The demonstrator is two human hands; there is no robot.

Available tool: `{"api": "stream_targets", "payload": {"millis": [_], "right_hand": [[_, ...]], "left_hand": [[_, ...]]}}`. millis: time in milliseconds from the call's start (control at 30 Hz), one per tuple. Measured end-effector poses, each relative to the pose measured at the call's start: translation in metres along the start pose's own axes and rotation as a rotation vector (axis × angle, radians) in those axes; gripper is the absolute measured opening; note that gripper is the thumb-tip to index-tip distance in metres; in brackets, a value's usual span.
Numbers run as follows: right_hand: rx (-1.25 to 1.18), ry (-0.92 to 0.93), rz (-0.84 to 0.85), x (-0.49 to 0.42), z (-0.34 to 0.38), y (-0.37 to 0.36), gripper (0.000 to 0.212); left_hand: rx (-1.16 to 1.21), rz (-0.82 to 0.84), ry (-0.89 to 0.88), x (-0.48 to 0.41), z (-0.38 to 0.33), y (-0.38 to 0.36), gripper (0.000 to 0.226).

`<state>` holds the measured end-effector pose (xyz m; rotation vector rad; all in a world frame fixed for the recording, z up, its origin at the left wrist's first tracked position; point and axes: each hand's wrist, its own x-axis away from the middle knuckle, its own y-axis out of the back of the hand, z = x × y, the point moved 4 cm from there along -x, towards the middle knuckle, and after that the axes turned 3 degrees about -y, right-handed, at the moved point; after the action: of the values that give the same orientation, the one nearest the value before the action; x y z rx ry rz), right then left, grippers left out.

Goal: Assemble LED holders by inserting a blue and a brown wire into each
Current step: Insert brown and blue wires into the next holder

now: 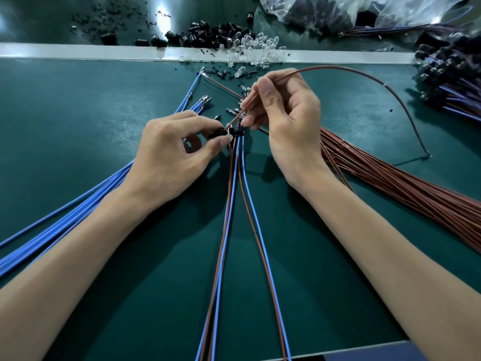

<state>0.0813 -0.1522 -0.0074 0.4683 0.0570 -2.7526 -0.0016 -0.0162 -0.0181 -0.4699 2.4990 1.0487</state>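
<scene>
The fingers of our left hand (169, 152) pinch a black holder (217, 134); those of our right hand (286, 121) clamp on a brown wire (320, 67) (tip close to the holder).

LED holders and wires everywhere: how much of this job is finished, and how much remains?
Done: a pile of wired holders at the far right, plus wired pairs trailing toward the camera. In hand: the left hand pinches a black holder while the right hand feeds a brown wire toward it. Left: plenty, judging by the loose blue wires, the brown bundle and unused holders.
</scene>
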Motion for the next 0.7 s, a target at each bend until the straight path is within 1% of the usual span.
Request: {"api": "stream_targets", "payload": {"millis": [200,367,433,533,700], "right_hand": [[0.01,-0.044,0.102,0.0,-0.004,-0.003,0.014],[-0.032,-0.027,0.042,-0.001,-0.004,0.0,0.013],[-0.002,-0.038,0.082,0.0,-0.005,-0.002,0.014],[0.1,-0.06,0.198,0.003,-0.007,-0.011,0.016],[0.128,-0.052,0.194,0.004,-0.007,-0.01,0.011]], "left_hand": [[0.001,0.012,0.002,0.001,0.001,-0.001,0.021],[0.051,0.021,0.019,0.0,0.002,-0.002,0.027],[0.069,0.038,0.002,0.0,0.001,-0.003,0.027],[0.076,0.062,-0.022,0.0,0.0,-0.004,0.025],[0.074,0.054,-0.025,0.0,0.0,-0.003,0.023]]}}
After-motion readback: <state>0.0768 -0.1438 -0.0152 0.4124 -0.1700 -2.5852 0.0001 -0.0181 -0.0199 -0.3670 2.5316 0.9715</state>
